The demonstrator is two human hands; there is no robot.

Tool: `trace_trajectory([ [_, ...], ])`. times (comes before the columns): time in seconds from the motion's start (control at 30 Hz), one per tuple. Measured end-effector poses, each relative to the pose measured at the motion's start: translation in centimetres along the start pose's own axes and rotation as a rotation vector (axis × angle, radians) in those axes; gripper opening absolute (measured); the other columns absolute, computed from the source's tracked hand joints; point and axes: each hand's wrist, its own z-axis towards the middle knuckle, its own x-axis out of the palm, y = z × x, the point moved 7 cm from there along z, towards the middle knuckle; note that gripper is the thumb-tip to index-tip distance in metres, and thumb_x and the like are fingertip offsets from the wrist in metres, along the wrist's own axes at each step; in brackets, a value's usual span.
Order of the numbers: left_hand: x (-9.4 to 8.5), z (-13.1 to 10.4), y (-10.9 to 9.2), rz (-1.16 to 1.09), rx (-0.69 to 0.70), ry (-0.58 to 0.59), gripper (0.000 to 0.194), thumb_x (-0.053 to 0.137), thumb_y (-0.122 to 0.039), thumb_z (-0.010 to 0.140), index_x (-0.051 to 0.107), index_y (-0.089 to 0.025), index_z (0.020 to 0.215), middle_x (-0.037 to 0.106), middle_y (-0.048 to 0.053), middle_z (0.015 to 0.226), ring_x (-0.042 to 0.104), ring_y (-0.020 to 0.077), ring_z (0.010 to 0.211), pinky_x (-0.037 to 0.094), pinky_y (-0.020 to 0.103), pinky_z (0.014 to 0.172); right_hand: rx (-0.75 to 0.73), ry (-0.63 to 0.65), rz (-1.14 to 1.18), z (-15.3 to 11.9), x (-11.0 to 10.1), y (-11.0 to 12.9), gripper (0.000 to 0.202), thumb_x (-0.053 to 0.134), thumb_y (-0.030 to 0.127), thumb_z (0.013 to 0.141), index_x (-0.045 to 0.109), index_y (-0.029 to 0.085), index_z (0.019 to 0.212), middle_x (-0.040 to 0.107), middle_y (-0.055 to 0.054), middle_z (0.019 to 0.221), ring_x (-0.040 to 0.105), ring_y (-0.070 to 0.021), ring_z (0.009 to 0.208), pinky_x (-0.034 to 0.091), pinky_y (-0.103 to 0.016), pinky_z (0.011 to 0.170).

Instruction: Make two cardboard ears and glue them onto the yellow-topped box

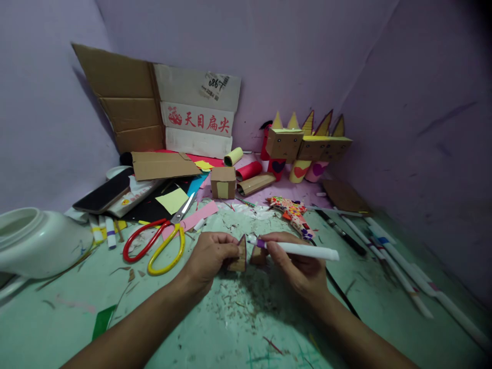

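Observation:
My left hand [213, 256] pinches a small pointed piece of cardboard [240, 260], its edge marked purple. In my right hand [302, 266] is a white marker [305, 250] with a purple collar, its tip pointing left, just beside that piece. A second cardboard piece [258, 255] shows under the marker by my right fingers; whether they touch it I cannot tell. Scissors [177, 220] with one red and one yellow handle lie open to the left of my left hand. Beyond both hands stands a small cardboard box [223, 183].
Cardboard-headed figures [307, 146] with pointed ears stand at the back right. A white teapot-like vessel [46, 246] is at the left edge. Several markers [395, 271] and a black pen-like tool [342, 233] lie on the right. A large unfolded carton [196, 110] leans against the wall.

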Motion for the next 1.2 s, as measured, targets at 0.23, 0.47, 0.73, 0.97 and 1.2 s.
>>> trace_trajectory([
  [0.23,0.06,0.00,0.11,0.016,-0.010,0.002,0.008,0.063,-0.017,0.047,0.056,-0.012,0.049,0.050,-0.003,0.041,0.039,0.0061,0.040,0.028,0.020,0.043,0.006,0.080,-0.057,0.17,0.26,-0.15,0.014,0.056,0.022,0.082,0.066,0.019,0.091,0.069,-0.006,0.075,0.064,-0.0169,0.065,0.052,-0.030,0.059],
  [0.47,0.11,-0.12,0.05,0.018,-0.005,0.008,0.008,0.063,-0.016,0.047,0.056,-0.012,0.049,0.050,-0.003,0.041,0.041,0.0069,0.041,0.029,0.020,0.044,-0.014,0.089,-0.100,0.29,0.33,-0.19,0.014,0.056,0.022,0.082,0.066,0.019,0.091,0.069,-0.006,0.079,0.063,-0.0171,0.068,0.052,-0.031,0.061],
  [0.73,0.08,-0.13,0.07,0.027,-0.009,-0.003,0.009,0.064,-0.017,0.046,0.056,-0.013,0.047,0.049,-0.003,0.041,0.039,0.0062,0.040,0.028,0.020,0.043,0.014,0.064,-0.051,0.11,0.30,-0.18,0.012,0.055,0.022,0.083,0.066,0.019,0.084,0.067,-0.004,0.070,0.061,-0.0156,0.061,0.051,-0.029,0.056],
  [0.97,0.08,-0.03,0.09,0.034,-0.008,0.007,0.008,0.063,-0.017,0.047,0.057,-0.013,0.049,0.050,-0.003,0.042,0.041,0.0068,0.041,0.029,0.020,0.043,-0.004,0.082,-0.075,0.33,0.26,0.11,0.012,0.056,0.021,0.082,0.066,0.020,0.088,0.068,-0.004,0.075,0.062,-0.0160,0.067,0.050,-0.029,0.060],
  [1.2,0.11,-0.06,0.14,0.020,-0.023,0.006,0.010,0.065,-0.018,0.047,0.057,-0.013,0.050,0.051,-0.003,0.042,0.041,0.0066,0.040,0.029,0.020,0.043,0.005,0.034,-0.030,0.23,0.11,0.42,0.013,0.053,0.022,0.083,0.066,0.018,0.081,0.066,-0.004,0.066,0.061,-0.0160,0.061,0.049,-0.028,0.053],
])
